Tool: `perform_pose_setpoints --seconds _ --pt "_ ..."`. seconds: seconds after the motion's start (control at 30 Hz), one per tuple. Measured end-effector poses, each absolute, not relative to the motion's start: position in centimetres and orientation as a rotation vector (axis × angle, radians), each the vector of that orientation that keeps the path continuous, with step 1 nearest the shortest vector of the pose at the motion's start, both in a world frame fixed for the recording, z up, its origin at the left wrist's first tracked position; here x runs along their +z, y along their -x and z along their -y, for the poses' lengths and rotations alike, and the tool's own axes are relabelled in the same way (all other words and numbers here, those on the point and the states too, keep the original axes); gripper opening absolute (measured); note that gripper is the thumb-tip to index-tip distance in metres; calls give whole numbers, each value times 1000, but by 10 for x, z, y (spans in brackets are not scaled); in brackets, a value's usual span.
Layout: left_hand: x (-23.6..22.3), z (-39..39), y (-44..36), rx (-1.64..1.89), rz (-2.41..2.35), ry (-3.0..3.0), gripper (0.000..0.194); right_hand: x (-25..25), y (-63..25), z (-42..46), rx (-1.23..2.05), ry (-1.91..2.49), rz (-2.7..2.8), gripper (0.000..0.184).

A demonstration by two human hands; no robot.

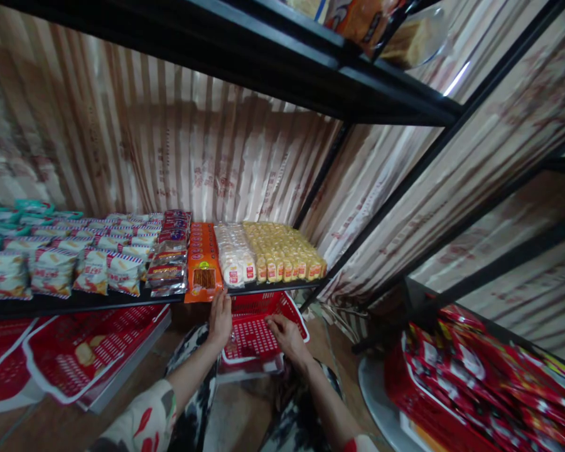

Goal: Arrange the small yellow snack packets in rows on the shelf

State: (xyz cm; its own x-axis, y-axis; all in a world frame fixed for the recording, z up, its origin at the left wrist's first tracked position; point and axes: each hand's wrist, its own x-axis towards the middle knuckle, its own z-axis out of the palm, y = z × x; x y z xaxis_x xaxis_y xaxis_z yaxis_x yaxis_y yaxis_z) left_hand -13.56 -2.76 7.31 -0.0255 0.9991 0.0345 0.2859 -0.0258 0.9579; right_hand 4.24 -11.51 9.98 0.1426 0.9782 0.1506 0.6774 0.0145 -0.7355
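Observation:
My left hand [220,319] reaches up to the front edge of the black shelf [98,302], its fingertips touching the bottom of an orange snack packet [203,262] that hangs over the edge. Its fingers lie fairly flat. My right hand [286,334] rests inside a red plastic basket [252,339] that sits low in front of me, fingers bent down toward the basket's floor; nothing shows in them. Beside the orange packet lie rows of white packets [234,256] and yellow packets [282,252].
Left on the shelf lie dark red packets [169,254] and several white-and-red snack bags [94,257]. Red basket lids or trays [85,355] stand below the shelf. A pile of red packets [475,389] fills the lower right. Striped sheeting backs the rack; another shelf hangs overhead.

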Motion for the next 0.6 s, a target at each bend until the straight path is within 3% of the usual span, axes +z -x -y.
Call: perform_pose_setpoints --seconds 0.3,0.6 --pt "69 -86 115 1259 -1441 -1161 44 118 -35 35 456 1531 1780 28" --pt "55 -133 92 1326 -1409 -1056 51 117 -37 -30 522 1387 1975 27"
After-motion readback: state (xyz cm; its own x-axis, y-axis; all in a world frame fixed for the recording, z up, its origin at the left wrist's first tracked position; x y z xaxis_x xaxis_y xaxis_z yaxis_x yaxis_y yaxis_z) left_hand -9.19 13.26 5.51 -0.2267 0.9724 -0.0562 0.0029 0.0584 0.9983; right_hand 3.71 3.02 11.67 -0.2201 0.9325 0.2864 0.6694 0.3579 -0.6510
